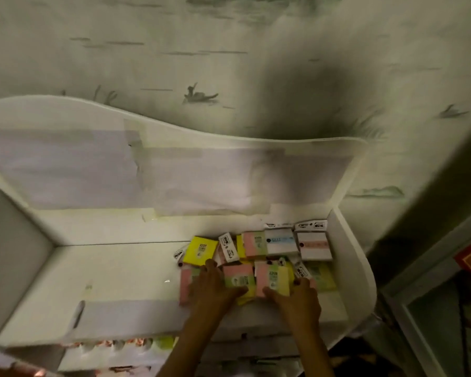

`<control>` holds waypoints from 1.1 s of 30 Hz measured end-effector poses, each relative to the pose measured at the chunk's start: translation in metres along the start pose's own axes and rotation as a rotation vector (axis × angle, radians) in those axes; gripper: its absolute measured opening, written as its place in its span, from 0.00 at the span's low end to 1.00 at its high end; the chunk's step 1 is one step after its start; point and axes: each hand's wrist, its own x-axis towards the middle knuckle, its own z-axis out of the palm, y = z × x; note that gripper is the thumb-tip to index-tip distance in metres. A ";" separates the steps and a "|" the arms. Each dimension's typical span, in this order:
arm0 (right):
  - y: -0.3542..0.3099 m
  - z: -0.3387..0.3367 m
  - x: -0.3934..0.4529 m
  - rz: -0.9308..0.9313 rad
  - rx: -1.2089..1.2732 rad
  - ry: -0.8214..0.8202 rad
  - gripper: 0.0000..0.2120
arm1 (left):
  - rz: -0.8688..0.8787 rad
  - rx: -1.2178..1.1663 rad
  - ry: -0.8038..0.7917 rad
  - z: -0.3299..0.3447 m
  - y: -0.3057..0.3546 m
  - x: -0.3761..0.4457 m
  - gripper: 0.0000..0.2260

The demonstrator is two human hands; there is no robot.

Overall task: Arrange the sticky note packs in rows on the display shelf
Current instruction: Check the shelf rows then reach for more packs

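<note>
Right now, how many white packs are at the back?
2: one white pack beside the right-corner white pack, both on the display shelf. Others may hide underneath.

Both hands lower centre of frame on sticky note packs (259,261) at right end of white shelf (114,270): left hand (215,287) and right hand (299,293) each touching pink-yellow packs.

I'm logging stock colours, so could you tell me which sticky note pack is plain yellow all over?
The yellow pack at the cluster's back left, just beyond the left hand; the others are striped or white.
</note>
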 end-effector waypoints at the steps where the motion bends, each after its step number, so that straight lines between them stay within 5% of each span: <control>1: 0.001 0.000 0.002 -0.011 0.019 0.003 0.39 | 0.004 0.004 0.008 0.003 0.000 -0.001 0.42; 13: 0.018 -0.018 0.013 0.031 0.360 0.046 0.22 | 0.069 -0.057 0.145 0.020 -0.004 -0.001 0.36; 24: 0.009 -0.015 0.012 -0.031 0.716 -0.190 0.25 | 0.011 -0.765 0.152 -0.011 -0.037 -0.024 0.14; 27: -0.003 -0.002 0.001 -0.094 0.695 -0.319 0.21 | -0.113 -1.068 0.166 -0.037 -0.061 -0.040 0.12; 33: -0.045 0.051 -0.048 -0.245 0.656 -0.501 0.18 | -0.184 -1.259 0.189 -0.091 -0.125 -0.081 0.20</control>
